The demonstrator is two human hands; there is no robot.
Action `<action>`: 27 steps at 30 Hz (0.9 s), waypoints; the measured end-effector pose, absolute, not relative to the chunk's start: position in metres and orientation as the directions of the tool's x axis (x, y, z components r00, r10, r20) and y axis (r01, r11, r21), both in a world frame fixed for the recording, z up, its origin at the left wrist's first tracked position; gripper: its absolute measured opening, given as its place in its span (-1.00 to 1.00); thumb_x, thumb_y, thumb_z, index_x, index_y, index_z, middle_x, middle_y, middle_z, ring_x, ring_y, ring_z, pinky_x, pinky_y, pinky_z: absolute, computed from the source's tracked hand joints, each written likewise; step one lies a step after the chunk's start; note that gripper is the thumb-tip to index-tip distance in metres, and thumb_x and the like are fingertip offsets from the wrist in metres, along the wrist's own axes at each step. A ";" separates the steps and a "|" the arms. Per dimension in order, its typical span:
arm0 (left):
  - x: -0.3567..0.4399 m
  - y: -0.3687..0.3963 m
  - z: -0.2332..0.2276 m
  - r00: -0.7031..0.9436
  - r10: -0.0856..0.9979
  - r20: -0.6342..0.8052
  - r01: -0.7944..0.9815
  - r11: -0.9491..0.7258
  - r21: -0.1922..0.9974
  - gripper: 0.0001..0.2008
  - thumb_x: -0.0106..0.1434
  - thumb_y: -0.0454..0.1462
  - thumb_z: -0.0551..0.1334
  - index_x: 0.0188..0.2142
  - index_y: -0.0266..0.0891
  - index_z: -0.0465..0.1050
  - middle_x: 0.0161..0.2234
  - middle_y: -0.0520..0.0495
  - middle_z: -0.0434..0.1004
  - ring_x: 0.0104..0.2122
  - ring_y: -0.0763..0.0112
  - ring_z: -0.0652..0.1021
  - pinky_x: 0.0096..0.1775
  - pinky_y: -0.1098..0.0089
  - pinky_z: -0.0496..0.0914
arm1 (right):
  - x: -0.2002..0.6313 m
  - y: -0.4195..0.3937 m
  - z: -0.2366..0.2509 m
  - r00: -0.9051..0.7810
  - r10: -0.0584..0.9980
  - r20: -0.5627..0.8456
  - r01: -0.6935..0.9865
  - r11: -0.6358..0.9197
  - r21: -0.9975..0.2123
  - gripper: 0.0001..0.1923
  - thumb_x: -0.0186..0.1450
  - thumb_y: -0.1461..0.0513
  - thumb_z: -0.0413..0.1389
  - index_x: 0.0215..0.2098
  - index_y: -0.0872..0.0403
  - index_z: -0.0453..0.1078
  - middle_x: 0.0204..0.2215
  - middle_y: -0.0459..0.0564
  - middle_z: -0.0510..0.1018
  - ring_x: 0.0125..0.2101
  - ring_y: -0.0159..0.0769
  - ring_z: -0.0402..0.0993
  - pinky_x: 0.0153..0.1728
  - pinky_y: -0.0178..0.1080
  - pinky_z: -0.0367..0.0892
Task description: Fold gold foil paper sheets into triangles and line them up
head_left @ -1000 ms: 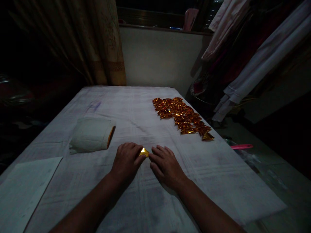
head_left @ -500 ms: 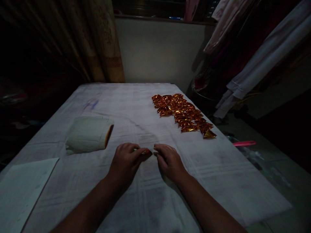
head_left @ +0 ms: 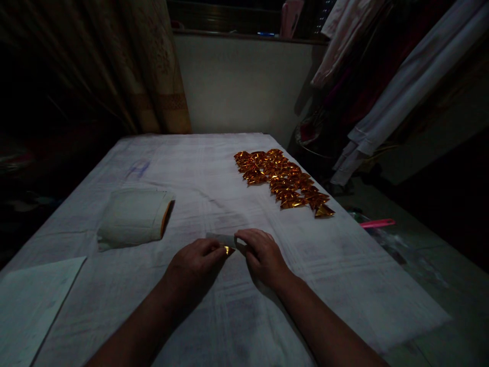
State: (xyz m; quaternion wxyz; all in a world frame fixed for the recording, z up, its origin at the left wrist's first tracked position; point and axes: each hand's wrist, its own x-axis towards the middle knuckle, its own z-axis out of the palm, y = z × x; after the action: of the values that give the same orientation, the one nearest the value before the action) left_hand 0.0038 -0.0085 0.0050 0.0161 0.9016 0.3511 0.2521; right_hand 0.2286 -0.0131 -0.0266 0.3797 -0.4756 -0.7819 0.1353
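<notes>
At the near middle of the table, my left hand pinches a small folded piece of gold foil paper between thumb and fingers. A dull grey flap of that paper stands up behind the gold corner. My right hand is closed in a pinch at the flap's right end. Much of the paper is hidden by my fingers. Beyond my right hand, several folded gold foil pieces lie in rough rows. Left of my hands is a greyish stack of sheets with an orange-gold edge.
A pale plaid cloth covers the table. A white sheet lies at the near left corner. Clothes hang at the right, a curtain at the back left. A pink handle shows beyond the right edge.
The grey flap of the foil paper now shows upright between my hands. My right hand has come in to the left and meets it. The view has shifted slightly.
</notes>
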 end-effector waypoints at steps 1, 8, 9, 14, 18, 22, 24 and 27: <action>0.003 -0.008 0.005 0.614 0.648 0.451 0.616 -0.751 0.239 -0.80 0.45 -0.28 0.14 -0.05 -0.12 0.53 -0.16 -0.08 0.61 -0.23 0.34 0.58 -0.27 0.35 0.49 | 0.229 -0.013 -0.025 -0.280 0.847 0.452 0.640 0.516 -0.569 -0.46 0.18 0.48 0.03 0.07 -0.03 0.43 -0.02 0.02 0.63 0.02 -0.17 0.50 0.04 -0.07 0.34; -0.004 0.003 0.003 0.607 0.671 0.425 0.533 -0.741 0.409 -0.78 0.39 -0.37 0.14 -0.13 -0.15 0.56 -0.12 -0.10 0.62 -0.14 0.33 0.61 -0.15 0.31 0.54 | 0.229 -0.007 -0.014 -0.488 0.761 0.428 0.651 0.644 -0.402 -0.68 0.34 0.29 0.19 0.05 -0.08 0.47 -0.13 -0.04 0.66 -0.15 -0.24 0.52 -0.12 -0.18 0.29; -0.005 0.006 0.003 0.614 0.665 0.425 0.523 -0.746 0.413 -0.78 0.39 -0.38 0.14 -0.13 -0.15 0.56 -0.11 -0.11 0.62 -0.13 0.32 0.61 -0.14 0.30 0.54 | 0.230 -0.005 -0.013 -0.528 0.736 0.424 0.653 0.671 -0.351 -0.72 0.35 0.27 0.19 0.02 -0.08 0.50 -0.16 -0.06 0.66 -0.18 -0.25 0.51 -0.15 -0.19 0.28; -0.014 0.015 -0.001 0.664 0.595 0.453 0.533 -0.802 0.271 -0.81 0.40 -0.35 0.16 -0.12 -0.14 0.55 -0.08 -0.12 0.62 0.02 0.19 0.56 0.07 0.07 0.47 | 0.231 0.005 -0.010 -0.650 0.638 0.412 0.623 0.758 -0.191 -0.89 0.37 0.26 0.22 -0.16 -0.04 0.56 -0.31 -0.10 0.65 -0.29 -0.31 0.47 -0.22 -0.21 0.24; -0.014 0.003 0.003 0.667 0.641 0.380 0.639 -0.754 0.150 -0.74 0.36 -0.39 0.17 -0.01 -0.15 0.51 0.05 -0.16 0.56 0.11 0.09 0.49 0.13 -0.01 0.42 | 0.230 0.004 -0.014 -0.649 0.595 0.474 0.606 0.781 -0.149 -0.89 0.41 0.28 0.15 -0.17 0.01 0.53 -0.33 -0.07 0.63 -0.30 -0.29 0.46 -0.23 -0.20 0.25; -0.010 -0.019 0.008 0.626 0.722 0.296 0.710 -0.684 0.169 -0.64 0.36 -0.36 0.12 0.13 -0.25 0.42 0.07 -0.21 0.52 0.06 0.13 0.52 0.11 0.07 0.45 | 0.228 0.000 -0.013 -0.668 0.575 0.473 0.597 0.793 -0.120 -0.83 0.44 0.31 0.07 -0.23 0.05 0.51 -0.38 -0.05 0.60 -0.34 -0.27 0.43 -0.26 -0.19 0.25; -0.010 -0.027 0.006 0.624 0.724 0.294 0.710 -0.682 0.175 -0.61 0.40 -0.30 0.09 0.19 -0.24 0.37 0.11 -0.21 0.50 0.09 0.12 0.51 0.11 0.08 0.45 | 0.227 0.000 -0.011 -0.682 0.575 0.451 0.584 0.800 -0.136 -0.84 0.45 0.30 0.07 -0.21 0.05 0.50 -0.36 -0.04 0.60 -0.32 -0.26 0.44 -0.25 -0.18 0.27; -0.011 -0.031 -0.001 0.643 0.704 0.301 0.698 -0.701 0.146 -0.57 0.45 -0.22 0.05 0.26 -0.23 0.31 0.20 -0.22 0.45 0.17 0.09 0.46 0.16 0.05 0.40 | 0.227 0.000 -0.008 -0.688 0.568 0.453 0.555 0.813 -0.176 -0.88 0.43 0.31 0.10 -0.15 0.08 0.50 -0.34 -0.02 0.60 -0.29 -0.26 0.45 -0.21 -0.19 0.28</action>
State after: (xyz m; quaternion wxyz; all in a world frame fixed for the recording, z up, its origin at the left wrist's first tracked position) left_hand -0.0114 -0.0315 -0.0007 0.0082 0.9064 0.3867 0.1697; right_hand 0.2268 0.0000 -0.0078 0.2507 -0.3055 -0.9185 0.0126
